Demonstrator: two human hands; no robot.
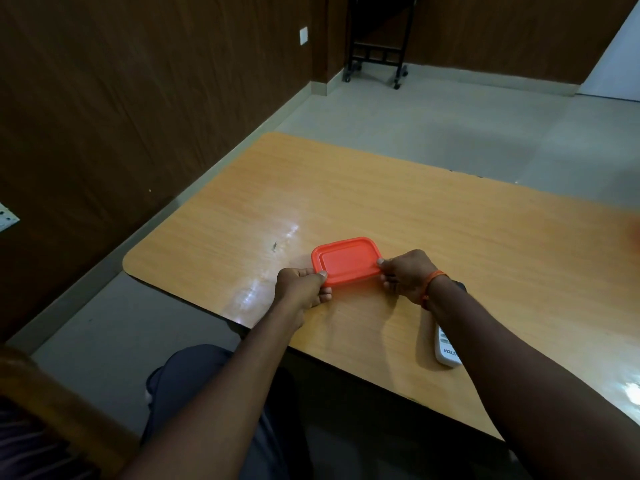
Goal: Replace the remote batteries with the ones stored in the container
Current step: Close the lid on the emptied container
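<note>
A small container with an orange lid (347, 259) rests on the wooden table (433, 237), a little in front of its near edge. My left hand (302, 287) grips the container's left near corner, thumb on the lid's rim. My right hand (407, 274) holds its right side, thumb on the lid edge. The lid is on, so the inside is hidden. A white remote (446, 348) lies by the near edge, partly under my right forearm.
The table's rounded left corner (135, 268) is close to a dark wood-panelled wall (104, 116). A black wheeled stand (377, 39) is far back on the tiled floor. A wooden chair arm (52, 393) sits at lower left.
</note>
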